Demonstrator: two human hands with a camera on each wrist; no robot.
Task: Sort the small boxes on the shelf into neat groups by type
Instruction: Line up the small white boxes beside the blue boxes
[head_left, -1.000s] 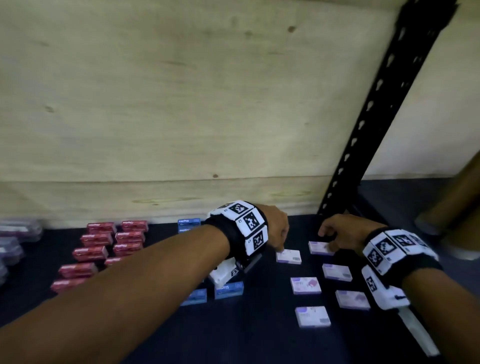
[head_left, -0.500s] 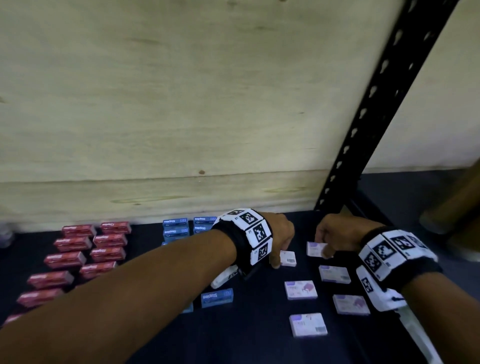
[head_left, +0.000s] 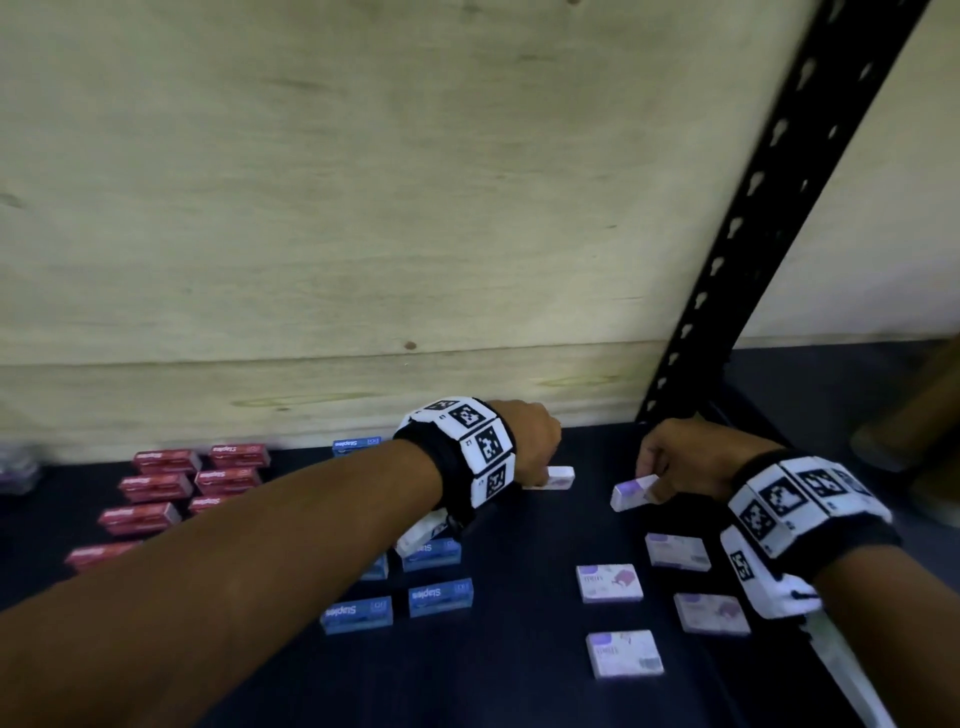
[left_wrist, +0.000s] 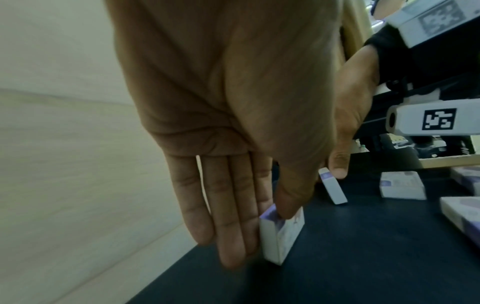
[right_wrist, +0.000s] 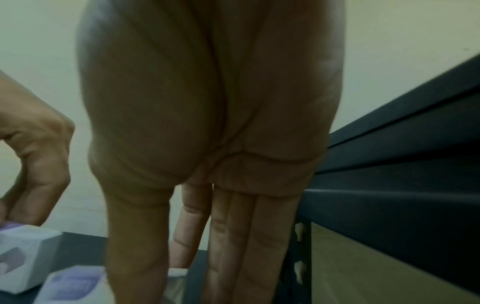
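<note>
Small boxes lie on the dark shelf (head_left: 519, 675). My left hand (head_left: 537, 462) pinches a white and purple box (head_left: 556, 477) between thumb and fingers near the back wall; the left wrist view shows that box (left_wrist: 281, 234) standing on its edge. Just right of it, my right hand (head_left: 657, 480) grips another white and purple box (head_left: 628, 494), tilted up off the shelf. Several more white and purple boxes (head_left: 609, 582) lie flat in front of my right hand. Blue staples boxes (head_left: 440, 596) sit under my left forearm. Red boxes (head_left: 156, 486) are lined up at the left.
A plywood back wall (head_left: 363, 234) closes the shelf behind the boxes. A black perforated upright (head_left: 727, 260) rises at the right, close to my right hand. Some clear packets (head_left: 18, 470) lie at the far left edge.
Both hands have moved a little toward the back wall. Each has tipped its white and purple box up from lying flat.
</note>
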